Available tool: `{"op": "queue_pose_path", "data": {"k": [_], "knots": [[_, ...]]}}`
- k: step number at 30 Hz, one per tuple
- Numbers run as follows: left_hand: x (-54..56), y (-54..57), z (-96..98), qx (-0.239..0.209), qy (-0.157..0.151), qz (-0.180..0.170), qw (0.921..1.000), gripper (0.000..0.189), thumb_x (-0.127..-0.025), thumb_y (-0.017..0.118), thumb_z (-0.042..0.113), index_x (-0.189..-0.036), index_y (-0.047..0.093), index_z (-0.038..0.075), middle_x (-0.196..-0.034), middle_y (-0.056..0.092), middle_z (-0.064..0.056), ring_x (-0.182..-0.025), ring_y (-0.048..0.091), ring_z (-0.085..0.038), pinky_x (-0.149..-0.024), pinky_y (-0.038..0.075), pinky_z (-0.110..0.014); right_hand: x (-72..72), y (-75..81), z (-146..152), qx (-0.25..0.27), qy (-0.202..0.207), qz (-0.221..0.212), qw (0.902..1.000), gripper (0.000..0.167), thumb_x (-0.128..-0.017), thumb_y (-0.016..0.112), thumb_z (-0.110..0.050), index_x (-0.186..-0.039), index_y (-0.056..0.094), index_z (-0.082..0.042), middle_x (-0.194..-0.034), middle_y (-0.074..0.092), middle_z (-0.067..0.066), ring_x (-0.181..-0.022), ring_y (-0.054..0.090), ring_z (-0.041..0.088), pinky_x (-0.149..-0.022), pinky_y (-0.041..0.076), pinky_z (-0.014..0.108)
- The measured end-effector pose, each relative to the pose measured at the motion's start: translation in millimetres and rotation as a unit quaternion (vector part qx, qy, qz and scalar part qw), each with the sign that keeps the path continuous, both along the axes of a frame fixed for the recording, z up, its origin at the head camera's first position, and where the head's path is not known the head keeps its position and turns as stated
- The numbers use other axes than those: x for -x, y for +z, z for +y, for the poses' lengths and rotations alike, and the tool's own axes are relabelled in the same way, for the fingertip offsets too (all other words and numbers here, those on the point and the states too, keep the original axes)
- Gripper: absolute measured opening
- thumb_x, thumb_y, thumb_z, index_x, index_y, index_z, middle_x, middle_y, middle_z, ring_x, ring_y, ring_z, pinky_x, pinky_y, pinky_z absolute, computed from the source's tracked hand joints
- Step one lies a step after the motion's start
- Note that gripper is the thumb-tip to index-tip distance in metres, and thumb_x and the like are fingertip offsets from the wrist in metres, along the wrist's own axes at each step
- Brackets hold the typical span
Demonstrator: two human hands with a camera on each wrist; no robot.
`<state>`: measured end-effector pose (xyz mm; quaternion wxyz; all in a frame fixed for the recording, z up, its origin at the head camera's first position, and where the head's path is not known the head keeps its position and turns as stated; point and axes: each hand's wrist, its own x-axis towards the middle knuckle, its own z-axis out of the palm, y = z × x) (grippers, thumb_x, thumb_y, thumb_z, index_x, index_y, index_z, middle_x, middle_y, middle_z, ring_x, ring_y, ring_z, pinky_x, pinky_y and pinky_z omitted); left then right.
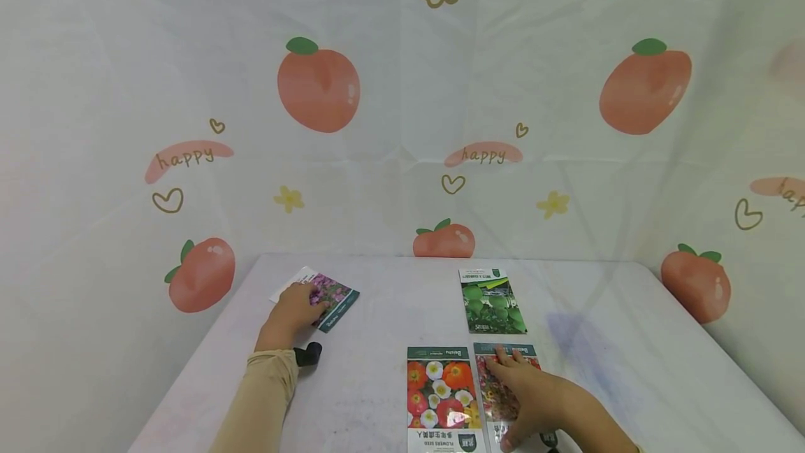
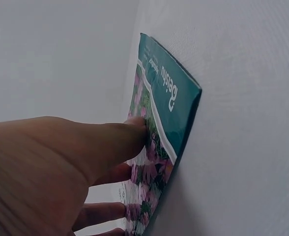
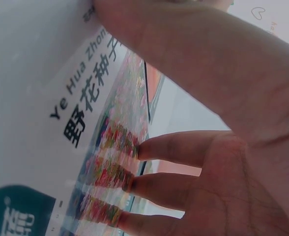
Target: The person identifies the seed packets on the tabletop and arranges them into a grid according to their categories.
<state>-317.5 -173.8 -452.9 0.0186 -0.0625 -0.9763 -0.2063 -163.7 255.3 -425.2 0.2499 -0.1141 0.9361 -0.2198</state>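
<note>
At the left of the table, my left hand (image 1: 295, 310) rests on a seed packet with purple flowers (image 1: 331, 293). The left wrist view shows the thumb and fingertips touching the front of this packet (image 2: 171, 96), near its green "Beishu" band. My right hand (image 1: 528, 390) lies with spread fingers over a wildflower seed packet (image 1: 492, 386) near the front. Its fingertips touch the printed flowers in the right wrist view, and the thumb is by the white end of the packet (image 3: 51, 98). Beside it on the left lies a poppy seed packet (image 1: 440, 397), its lettering upside down.
A green seed packet with round green fruit (image 1: 493, 303) lies behind the two front packets. The white table (image 1: 377, 320) has a bluish stain (image 1: 578, 341) at right. A white curtain (image 1: 534, 68) printed with peaches and hearts hangs around the back and sides.
</note>
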Motion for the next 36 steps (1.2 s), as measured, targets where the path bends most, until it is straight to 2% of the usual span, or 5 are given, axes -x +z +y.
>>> {"op": "queue_pose_path", "data": {"k": [20,28,36], "knots": [[-0.4,-0.8,7.1,-0.014,-0.003,-0.009,0.9999,0.053,-0.1,0.072,0.025,-0.138,0.061,-0.01,-0.137,0.062,-0.034,-0.132,0.057,-0.052,-0.113,0.046,-0.063,1.1,-1.1,-1,-0.005,-0.003,0.0,1.0,0.118,-0.066,0.101,-0.037,-0.164,0.041,-0.013,-0.175,0.026,0.02,-0.161,0.013,0.054,-0.115,0.031,0.08],[2.9,-5.4,11.3,-0.012,-0.019,0.009,0.9997,0.05,-0.098,0.074,0.025,-0.133,0.065,-0.009,-0.129,0.066,-0.032,-0.125,0.062,-0.049,-0.109,0.049,-0.062,1.4,-1.0,0,-0.004,0.0,-0.003,1.0,0.118,-0.066,0.101,-0.037,-0.165,0.04,-0.013,-0.175,0.025,0.02,-0.161,0.013,0.054,-0.116,0.03,0.08],[5.4,-9.4,12.3,-0.007,-0.019,0.014,0.9997,0.049,-0.097,0.075,0.025,-0.132,0.066,-0.008,-0.129,0.067,-0.031,-0.125,0.062,-0.049,-0.109,0.05,-0.061,1.8,-0.6,0,-0.003,0.001,-0.001,1.0,0.118,-0.066,0.101,-0.037,-0.164,0.041,-0.012,-0.175,0.025,0.02,-0.161,0.014,0.054,-0.116,0.03,0.08]]}}
